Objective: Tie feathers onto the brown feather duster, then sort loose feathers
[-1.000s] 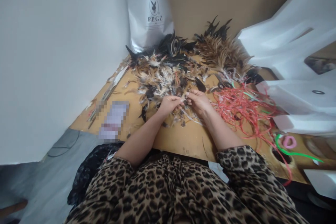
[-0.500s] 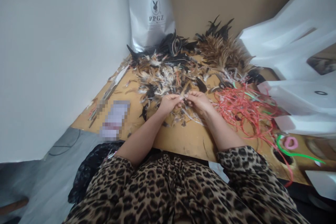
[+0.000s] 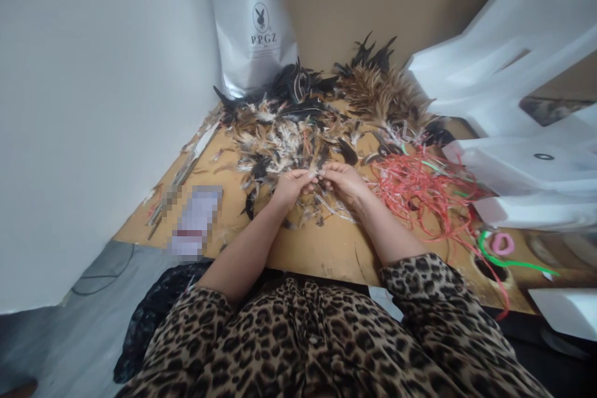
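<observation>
My left hand (image 3: 293,186) and my right hand (image 3: 342,180) meet fingertip to fingertip over the near side of a loose feather pile (image 3: 280,137). Between their pinched fingers is a small brownish feather (image 3: 317,158), its tip pointing away from me. Both hands are closed on its lower end. White, tan and black feathers lie scattered just beyond and beneath the hands. A thin white strip (image 3: 336,208) rests on the wooden table (image 3: 326,255) under my right wrist.
Red plastic strips (image 3: 415,186) lie in a tangle to the right. Behind stand a brown feather bundle (image 3: 382,96) and a silvery bag (image 3: 254,62). Thin sticks (image 3: 186,168) lie along the left wall. A round hole (image 3: 492,268) with a green strip (image 3: 517,262) beside it is at right.
The whole view has shifted slightly, so the table things appear farther left. Both hands stay together at the feather, with only slight finger movement.
</observation>
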A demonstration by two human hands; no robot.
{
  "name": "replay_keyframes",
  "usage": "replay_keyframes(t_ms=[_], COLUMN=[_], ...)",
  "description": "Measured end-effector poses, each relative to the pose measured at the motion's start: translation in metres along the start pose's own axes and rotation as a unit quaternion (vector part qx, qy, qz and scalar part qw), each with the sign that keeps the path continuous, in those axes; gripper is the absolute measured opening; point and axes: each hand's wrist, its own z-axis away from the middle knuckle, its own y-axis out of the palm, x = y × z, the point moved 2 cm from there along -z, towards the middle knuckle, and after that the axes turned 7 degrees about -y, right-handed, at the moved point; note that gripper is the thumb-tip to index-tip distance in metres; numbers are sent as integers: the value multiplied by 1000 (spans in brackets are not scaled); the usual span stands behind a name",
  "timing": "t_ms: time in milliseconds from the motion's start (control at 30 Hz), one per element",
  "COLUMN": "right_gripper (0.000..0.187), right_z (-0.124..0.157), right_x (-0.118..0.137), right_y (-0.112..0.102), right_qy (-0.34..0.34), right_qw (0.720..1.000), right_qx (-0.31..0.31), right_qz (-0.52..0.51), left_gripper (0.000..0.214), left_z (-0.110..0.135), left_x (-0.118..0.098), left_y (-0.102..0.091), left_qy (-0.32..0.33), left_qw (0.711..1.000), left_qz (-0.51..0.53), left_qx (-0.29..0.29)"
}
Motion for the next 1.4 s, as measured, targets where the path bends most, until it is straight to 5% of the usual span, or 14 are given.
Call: replay_keyframes(t_ms=[1133,1400], right_gripper=[38,38], right_z=[-1,0], right_x=[-1,-1], right_y=[-4,-5], right_qy=[-56,-20], right_qw=[996,997], right_qx=[-19,-8], right_qz=[68,72], left_gripper=[33,23], left_z=[1,3], left_x=[0,-5], left_y=[0,-1], left_qy=[-5,51], left_qw=[1000,989], left_qz=[-20,-135], left_qx=[-11,-34])
